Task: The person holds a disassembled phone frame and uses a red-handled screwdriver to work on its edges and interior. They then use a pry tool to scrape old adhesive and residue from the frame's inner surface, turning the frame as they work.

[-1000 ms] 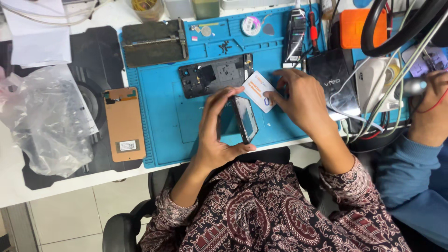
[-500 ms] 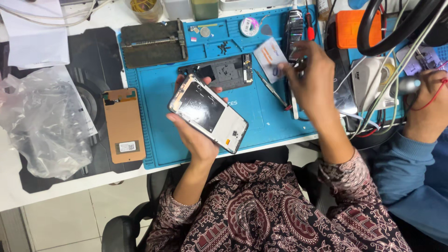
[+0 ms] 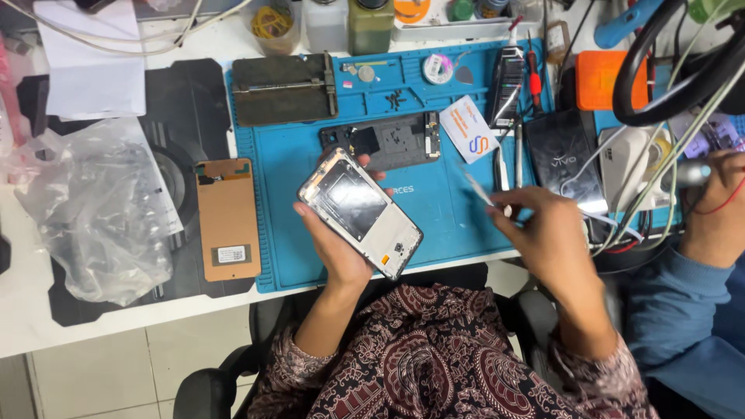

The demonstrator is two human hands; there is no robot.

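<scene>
Blue mat (image 3: 458,209) is carrying the work near the desk's front edge. The left hand (image 3: 335,247) is gripping one phone frame (image 3: 361,211) by its edges, tilted above the mat; a slip could drop it. The right hand (image 3: 543,233) is pinching one thin tool (image 3: 483,192), which could scratch the frame. One second frame (image 3: 382,141) and one card (image 3: 468,128) are lying behind.

Glossy phone frame (image 3: 361,211) (metal rim); matt rubbery mat (image 3: 442,209).

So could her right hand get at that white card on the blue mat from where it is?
Probably yes. The right hand, holding tweezers, sits just below the white card, which lies uncovered on the blue mat with nothing between them.
</scene>
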